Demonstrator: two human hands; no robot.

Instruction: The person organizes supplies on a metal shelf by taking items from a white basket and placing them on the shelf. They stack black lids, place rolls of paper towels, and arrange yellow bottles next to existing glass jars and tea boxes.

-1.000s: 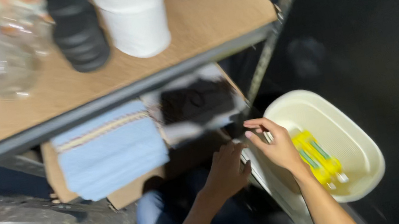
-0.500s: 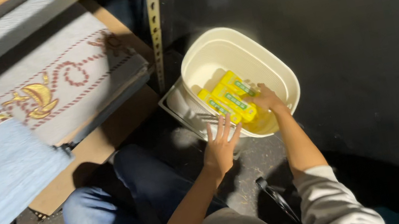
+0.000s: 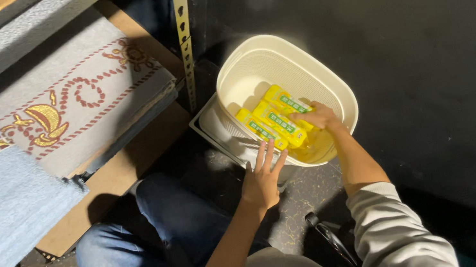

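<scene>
While the left hand (image 3: pixel 261 178) rests spread on the cream basket's (image 3: pixel 335 90) rim, the right hand (image 3: pixel 317 118) grips yellow packs (image 3: pixel 272 122).

right hand (image 3: pixel 318 119) | now lower on yellow packs (image 3: pixel 278 123) | view steadier

My left hand (image 3: pixel 261 178) lies flat with fingers spread, forearm bare, while my right hand (image 3: pixel 318 118), sleeve pushed up, reaches forward with fingers curled downward.
</scene>
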